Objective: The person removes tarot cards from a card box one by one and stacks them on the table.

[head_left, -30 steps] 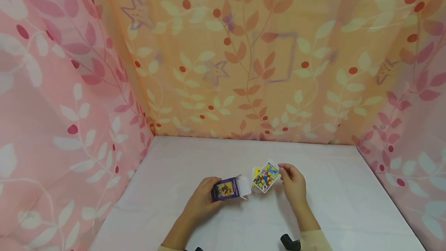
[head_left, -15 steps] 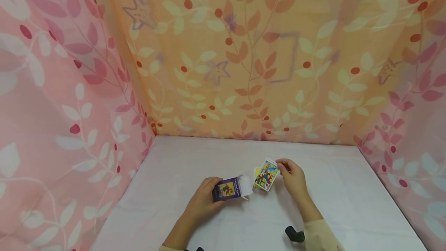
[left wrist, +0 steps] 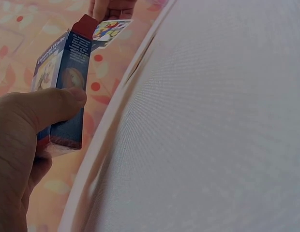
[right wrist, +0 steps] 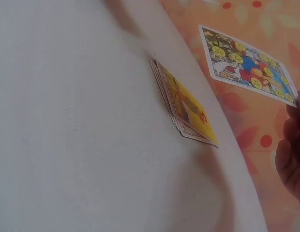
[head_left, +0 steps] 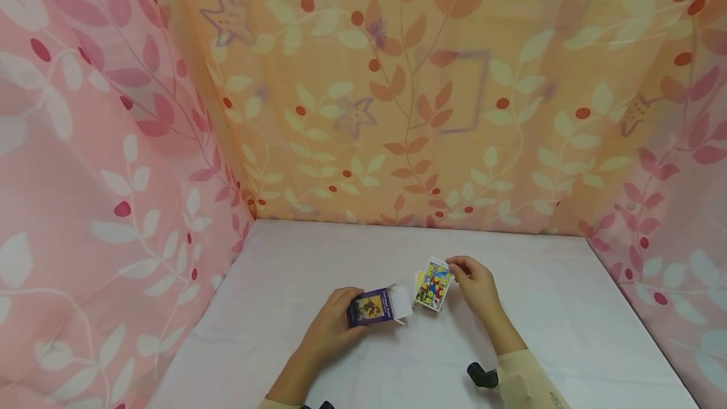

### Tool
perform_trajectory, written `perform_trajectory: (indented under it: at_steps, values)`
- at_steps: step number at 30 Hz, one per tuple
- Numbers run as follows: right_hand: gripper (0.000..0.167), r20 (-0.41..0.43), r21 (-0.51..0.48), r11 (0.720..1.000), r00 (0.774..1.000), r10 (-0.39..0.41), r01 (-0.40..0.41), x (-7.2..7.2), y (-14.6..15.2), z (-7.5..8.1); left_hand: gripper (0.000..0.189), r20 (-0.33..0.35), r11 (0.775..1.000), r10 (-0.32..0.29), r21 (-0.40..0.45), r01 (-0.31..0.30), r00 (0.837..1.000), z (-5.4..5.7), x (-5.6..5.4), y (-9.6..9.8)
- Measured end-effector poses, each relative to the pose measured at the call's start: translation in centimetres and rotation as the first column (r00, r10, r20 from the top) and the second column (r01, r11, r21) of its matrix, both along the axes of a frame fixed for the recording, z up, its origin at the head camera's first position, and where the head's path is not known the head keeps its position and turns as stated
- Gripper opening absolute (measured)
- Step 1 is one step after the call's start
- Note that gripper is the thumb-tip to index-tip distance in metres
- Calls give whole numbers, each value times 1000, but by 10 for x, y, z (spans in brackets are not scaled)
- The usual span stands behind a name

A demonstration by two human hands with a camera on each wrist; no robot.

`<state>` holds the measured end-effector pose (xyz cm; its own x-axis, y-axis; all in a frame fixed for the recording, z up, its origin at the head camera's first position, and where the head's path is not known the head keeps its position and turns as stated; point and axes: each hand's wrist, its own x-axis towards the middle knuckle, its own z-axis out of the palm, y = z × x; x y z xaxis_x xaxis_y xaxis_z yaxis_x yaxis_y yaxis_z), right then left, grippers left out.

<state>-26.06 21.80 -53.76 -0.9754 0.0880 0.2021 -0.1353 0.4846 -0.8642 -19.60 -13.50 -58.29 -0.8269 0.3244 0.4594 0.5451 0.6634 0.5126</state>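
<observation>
My left hand (head_left: 334, 324) grips a dark blue and purple card box (head_left: 370, 308), its white flap open toward the right. In the left wrist view the thumb presses the printed side of the tarot box (left wrist: 70, 82). Between thumb and fingertips, my right hand (head_left: 476, 284) pinches one tarot card (head_left: 433, 284) by its upper right corner, the picture with yellow discs facing up. Under it, a small stack of cards with a yellow top card (right wrist: 186, 108) lies on the white cloth; in the head view the held card covers most of this stack.
A white cloth covers the table (head_left: 272, 270). Floral curtain (head_left: 409, 112) hangs behind and on both sides. A black wrist mount (head_left: 481, 375) sits by the right sleeve (head_left: 525, 380).
My right hand has shifted slightly left and away from me with the card, which now stands steeper and covers more of the stack. The left hand and box stay nearly in place.
</observation>
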Motion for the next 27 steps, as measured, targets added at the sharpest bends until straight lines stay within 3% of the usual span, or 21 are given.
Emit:
perform_trajectory:
  at_steps: [15, 27]
  values:
    - [17, 35, 56, 993, 994, 101, -103, -20, 2, -10, 78, 34, 1000, 8, -3, -8, 999, 0, 0, 0]
    - [18, 136, 47, 987, 980, 147, -154, -38, 5, -20, 78, 19, 1000, 7, -4, -7, 1000, -2, -1, 0]
